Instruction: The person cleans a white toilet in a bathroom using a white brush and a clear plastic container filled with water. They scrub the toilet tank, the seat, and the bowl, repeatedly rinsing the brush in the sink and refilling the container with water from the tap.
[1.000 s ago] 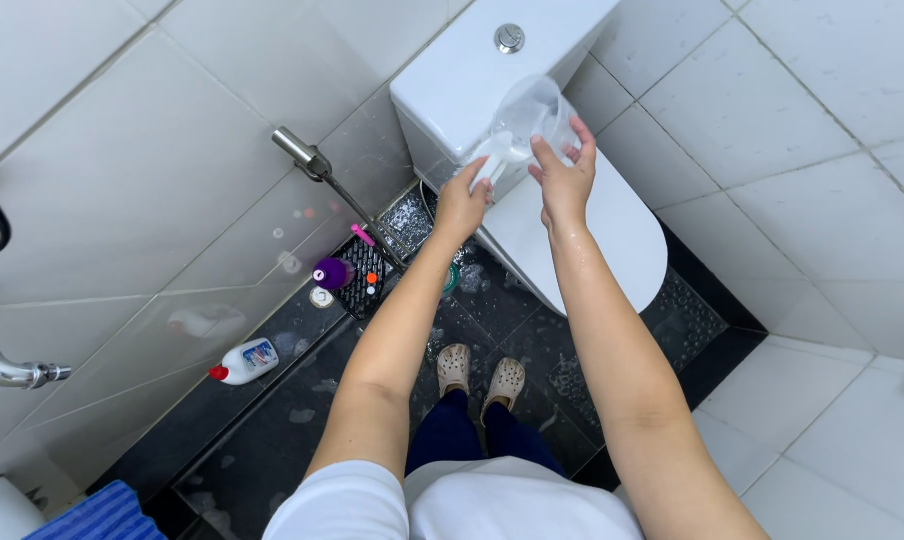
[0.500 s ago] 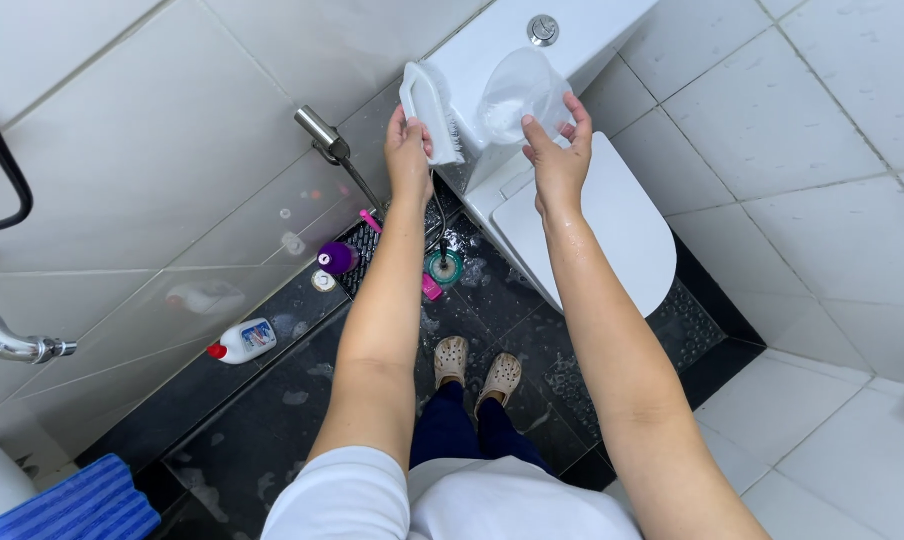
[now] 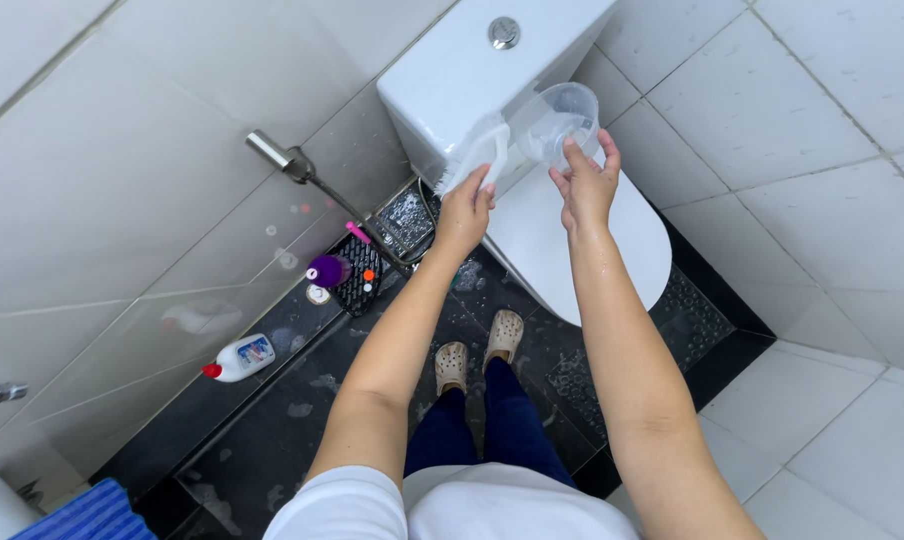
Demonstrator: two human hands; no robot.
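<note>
My left hand (image 3: 467, 208) grips a white scrub brush (image 3: 477, 150), its bristles turned to the left, held in front of the toilet cistern. My right hand (image 3: 584, 183) holds a clear plastic cup (image 3: 562, 122) tilted on its side, its mouth up and to the right. Both hands hover above the white toilet (image 3: 627, 250), whose lid is down. The white cistern (image 3: 462, 70) with a round chrome flush button (image 3: 504, 32) stands just behind the brush and cup.
A chrome sprayer with hose (image 3: 292, 162) hangs on the tiled wall at left. On the dark wet floor lie a white bottle with a red cap (image 3: 240, 358), a purple bottle (image 3: 327, 270) and a floor drain grate (image 3: 362, 285). My feet in beige clogs (image 3: 480, 350) stand by the toilet.
Both hands have drawn apart and lifted slightly; the brush has come away from the cup and now points left. The view has shifted, showing more of the cistern top.
</note>
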